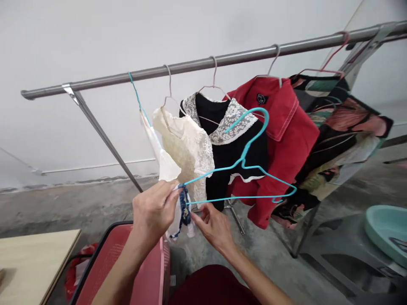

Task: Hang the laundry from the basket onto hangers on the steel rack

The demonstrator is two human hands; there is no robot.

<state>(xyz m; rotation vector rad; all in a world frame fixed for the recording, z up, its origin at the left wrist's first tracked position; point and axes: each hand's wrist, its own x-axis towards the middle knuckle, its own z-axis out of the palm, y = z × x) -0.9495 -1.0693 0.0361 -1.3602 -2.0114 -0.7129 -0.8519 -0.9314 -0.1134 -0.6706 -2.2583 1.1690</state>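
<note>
A light-blue clothes hanger (243, 159) is held up in front of the rack, its hook at the top and its right arm bare. My left hand (155, 205) is closed round the hanger's left end and the edge of a small blue-and-white garment (185, 207). That garment is bunched at this end of the hanger; its full shape is hidden. Below the hanger's bottom bar, my right hand (216, 226) has its thumb at the garment's right edge, with the fingers curled.
A metal rail (190, 65) carries a white garment, a cream lace top (190, 140), a black top with lace collar (219, 148), a red jacket (286, 114) and floral clothing (343, 144). Around me are a pink basket (149, 271), a wooden board (34, 258) and a green basin (381, 228) on a grey stool (337, 241).
</note>
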